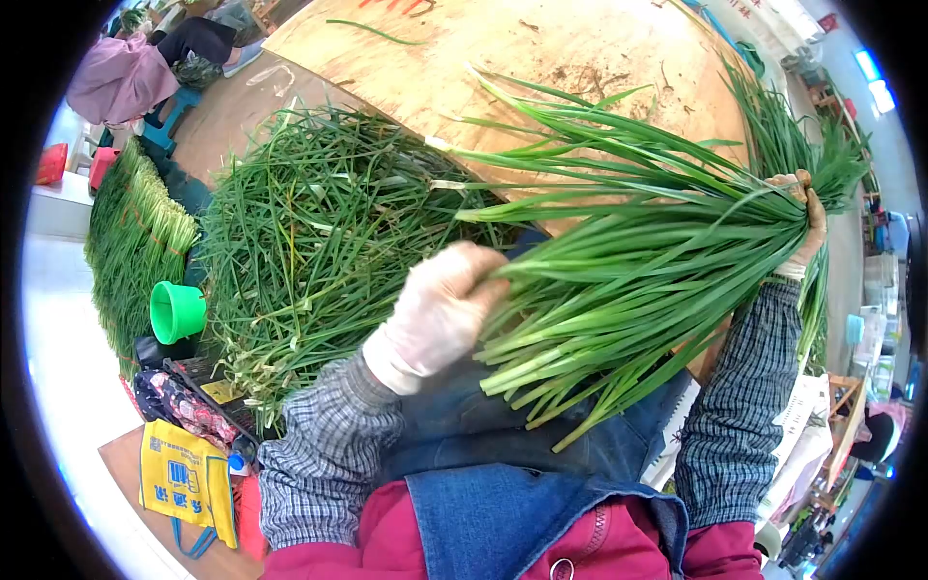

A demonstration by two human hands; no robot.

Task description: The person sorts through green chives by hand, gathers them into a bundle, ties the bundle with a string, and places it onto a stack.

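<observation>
A large bunch of long green leafy stalks point(638, 242) fans out over my lap and the board's edge, its pale ends pointing left and down. My right hand point(802, 217), gloved, is wrapped round the bunch near its leafy end at the right. At the left side of the bunch is my left hand point(449, 300), in a whitish glove, its fingers curled against the stalks; what lies between the fingertips is hidden. Left of it rises a big heap of loose green leaves point(309, 232).
A wooden board point(580, 48) with scraps lies ahead. Tied green bundles point(140, 242), a green bucket point(178, 312) and a yellow bag point(186, 474) are at the left. Another person point(121, 77) sits at the upper left. More green stalks point(773, 121) lie at the right.
</observation>
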